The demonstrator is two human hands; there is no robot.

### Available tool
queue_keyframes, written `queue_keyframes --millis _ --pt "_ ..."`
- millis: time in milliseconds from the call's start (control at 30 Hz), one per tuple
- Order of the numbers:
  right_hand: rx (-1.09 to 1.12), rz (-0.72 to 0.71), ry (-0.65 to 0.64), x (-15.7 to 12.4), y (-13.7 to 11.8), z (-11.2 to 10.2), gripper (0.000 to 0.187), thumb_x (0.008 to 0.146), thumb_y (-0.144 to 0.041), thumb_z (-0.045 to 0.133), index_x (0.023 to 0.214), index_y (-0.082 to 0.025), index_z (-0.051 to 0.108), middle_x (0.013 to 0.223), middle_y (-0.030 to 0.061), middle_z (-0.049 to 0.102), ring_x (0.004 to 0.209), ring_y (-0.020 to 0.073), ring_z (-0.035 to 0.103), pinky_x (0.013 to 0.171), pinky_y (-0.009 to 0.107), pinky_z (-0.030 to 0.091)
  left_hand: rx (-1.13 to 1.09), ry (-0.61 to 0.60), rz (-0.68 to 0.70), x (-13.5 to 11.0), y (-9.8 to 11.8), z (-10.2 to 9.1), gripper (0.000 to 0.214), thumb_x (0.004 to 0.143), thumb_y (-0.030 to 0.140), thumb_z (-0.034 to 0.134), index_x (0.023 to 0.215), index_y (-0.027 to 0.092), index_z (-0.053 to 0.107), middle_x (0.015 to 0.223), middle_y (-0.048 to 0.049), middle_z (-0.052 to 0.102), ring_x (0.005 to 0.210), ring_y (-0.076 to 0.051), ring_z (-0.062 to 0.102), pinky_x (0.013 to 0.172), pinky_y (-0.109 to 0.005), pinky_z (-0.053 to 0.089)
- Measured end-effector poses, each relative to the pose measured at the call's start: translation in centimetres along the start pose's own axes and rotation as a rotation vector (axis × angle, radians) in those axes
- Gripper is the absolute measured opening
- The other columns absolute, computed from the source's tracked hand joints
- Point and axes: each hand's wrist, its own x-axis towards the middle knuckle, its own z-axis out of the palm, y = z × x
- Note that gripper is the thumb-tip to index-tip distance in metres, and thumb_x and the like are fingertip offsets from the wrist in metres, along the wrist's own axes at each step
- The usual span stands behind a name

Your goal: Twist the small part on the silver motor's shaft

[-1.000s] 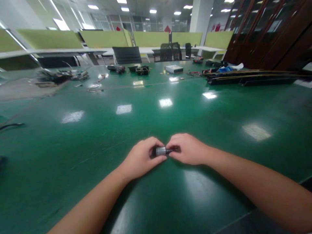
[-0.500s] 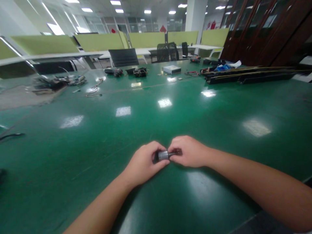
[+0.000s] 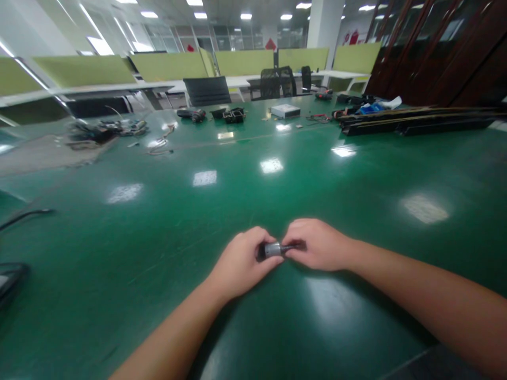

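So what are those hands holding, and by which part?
The left hand holds a small silver cylinder around its body; the right hand pinches the thin dark shaft at its right end.

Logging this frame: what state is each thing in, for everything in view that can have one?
Left hand: curled, gripping the silver cylinder
Right hand: pinching the thin dark shaft
Silver cylinder: lying sideways, partly hidden by fingers
Thin dark shaft: in line with the cylinder; whether attached, cannot tell
Ceiling lights: lit
Cabinet doors: appear shut
White box: flat on the green table
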Motion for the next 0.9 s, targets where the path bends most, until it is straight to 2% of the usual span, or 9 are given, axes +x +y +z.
queue_keyframes --millis 567,900 --pt "-0.052 0.028 -0.070 -0.3 0.3 -0.9 0.010 0.084 -0.019 0.068 0.092 -0.016 0.074 0.086 0.0043 0.069 0.082 0.0172 0.061 0.075 0.029 0.045 0.006 -0.004 -0.001 0.0 0.0 -0.1 0.022 0.082 0.037 0.074 0.094 0.020 0.067 0.084 -0.0010 0.065 0.073 -0.019 0.058 0.064 -0.029 0.040" --pt "-0.110 0.063 -0.212 -1.3 0.7 -3.2 0.011 0.085 -0.023 0.066 0.091 -0.018 0.075 0.088 0.0044 0.071 0.084 0.0181 0.063 0.078 0.029 0.045 -0.024 -0.011 0.028 0.1 0.0 0.0 0.021 0.082 0.036 0.075 0.094 0.021 0.067 0.084 0.0000 0.064 0.072 -0.017 0.057 0.064 -0.028 0.040"
